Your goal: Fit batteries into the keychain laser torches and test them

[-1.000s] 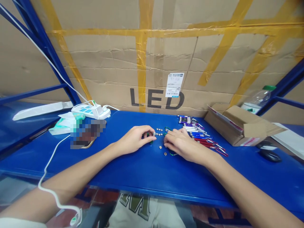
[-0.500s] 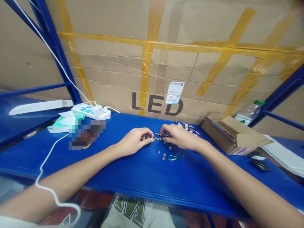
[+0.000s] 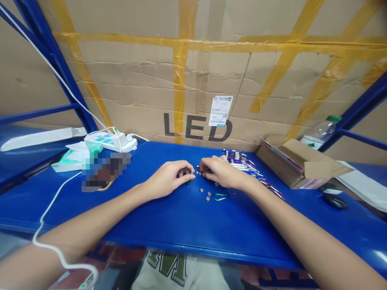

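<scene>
My left hand (image 3: pixel 173 177) is closed in a pinch around a small green cylinder with a silver end (image 3: pixel 192 171); most of the cylinder is hidden by the fingers. Just to its right, my right hand (image 3: pixel 220 171) is curled low over the table, thumb and fingers together at several small silver button cells (image 3: pixel 198 173). What those fingertips hold, if anything, is hidden. Closer to my body lie a few more button cells (image 3: pixel 208 198) and a green carabiner (image 3: pixel 219 197). Several coloured carabiner keychains (image 3: pixel 242 166) lie in a row behind my right wrist.
On the right stand an open cardboard box (image 3: pixel 298 165), a black computer mouse (image 3: pixel 334 200) and a clear bottle (image 3: pixel 325 129). To the left are a blurred-out phone (image 3: pixel 105 173), a tissue pack (image 3: pixel 72 157) and a white power strip (image 3: pixel 105 141). A white cable (image 3: pixel 45 213) crosses my left forearm.
My right hand has shifted slightly left, closer to the button cells and the left hand. The view has moved a little, and more of the keychain row shows. My left hand keeps its pinch.
</scene>
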Demonstrator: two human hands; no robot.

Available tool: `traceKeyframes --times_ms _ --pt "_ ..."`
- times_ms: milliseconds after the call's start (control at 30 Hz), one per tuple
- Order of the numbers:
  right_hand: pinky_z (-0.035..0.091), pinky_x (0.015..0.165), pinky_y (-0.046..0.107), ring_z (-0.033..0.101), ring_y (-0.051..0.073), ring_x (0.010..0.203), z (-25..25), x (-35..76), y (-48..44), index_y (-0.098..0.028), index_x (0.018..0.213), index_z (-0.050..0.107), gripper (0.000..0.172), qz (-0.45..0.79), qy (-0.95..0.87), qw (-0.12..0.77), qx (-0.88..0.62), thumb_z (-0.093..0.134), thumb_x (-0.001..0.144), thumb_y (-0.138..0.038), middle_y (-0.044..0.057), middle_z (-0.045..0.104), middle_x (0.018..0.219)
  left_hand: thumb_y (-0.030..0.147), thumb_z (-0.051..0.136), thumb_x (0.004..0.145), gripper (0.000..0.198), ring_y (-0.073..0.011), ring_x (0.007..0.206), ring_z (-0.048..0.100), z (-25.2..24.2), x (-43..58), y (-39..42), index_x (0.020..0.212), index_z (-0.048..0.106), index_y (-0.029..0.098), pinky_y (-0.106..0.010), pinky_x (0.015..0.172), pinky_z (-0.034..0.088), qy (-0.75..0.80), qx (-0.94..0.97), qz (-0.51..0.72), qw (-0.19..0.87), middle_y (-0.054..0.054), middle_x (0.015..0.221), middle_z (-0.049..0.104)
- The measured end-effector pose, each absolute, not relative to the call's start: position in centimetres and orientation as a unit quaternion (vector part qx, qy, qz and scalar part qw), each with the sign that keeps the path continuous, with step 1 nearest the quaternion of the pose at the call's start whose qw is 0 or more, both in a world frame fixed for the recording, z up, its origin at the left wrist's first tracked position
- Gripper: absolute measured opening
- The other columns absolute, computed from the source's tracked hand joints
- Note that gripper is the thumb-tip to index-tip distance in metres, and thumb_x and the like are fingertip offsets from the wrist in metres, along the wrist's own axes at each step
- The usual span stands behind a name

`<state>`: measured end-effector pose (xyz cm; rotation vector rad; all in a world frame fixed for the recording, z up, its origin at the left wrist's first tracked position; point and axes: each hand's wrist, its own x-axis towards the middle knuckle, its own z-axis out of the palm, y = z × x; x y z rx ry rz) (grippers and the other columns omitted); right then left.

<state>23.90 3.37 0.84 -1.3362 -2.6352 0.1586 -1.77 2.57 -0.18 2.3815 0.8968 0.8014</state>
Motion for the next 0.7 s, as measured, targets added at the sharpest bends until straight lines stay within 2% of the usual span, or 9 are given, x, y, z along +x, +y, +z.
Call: traceKeyframes --times_ms 167,333,700 --pt "0.03 0.082 0.035 0.064 0.025 0.099 0.5 23.5 3.0 -0.022 0.102 0.06 0.01 0.045 -0.888 0.113 -0.444 0.06 0.1 -0.013 0.005 0.075 0.106 0.039 0.07 0.103 0.019 -0.0152 0.074 0.063 0.0 -1.7 2.5 0.108 0.073 0.02 -0.028 0.072 0.047 0.325 0.869 0.292 0.23 0.001 0.092 0.075" --pt "0.029 0.081 0.033 0.064 0.025 0.097 0.6 23.1 3.0 -0.022 0.098 0.058 0.015 0.081 -0.874 0.107 -0.468 0.064 0.09 -0.01 0.003 0.075 0.103 0.04 0.07 0.103 0.02 -0.0157 0.073 0.063 0.0 -1.6 2.6 0.108 0.074 0.021 -0.028 0.073 0.048 0.325 0.869 0.295 0.228 0.0 0.089 0.074" --pt "0.031 0.078 0.03 0.063 0.019 0.084 1.0 23.0 3.1 -0.022 0.094 0.057 0.018 0.143 -0.857 0.122 -0.48 0.067 0.086 -0.01 -0.001 0.073 0.094 0.043 0.07 0.103 0.022 -0.0158 0.074 0.064 0.0 -1.7 2.6 0.109 0.074 0.022 -0.029 0.071 0.047 0.326 0.871 0.29 0.226 0.001 0.09 0.075"
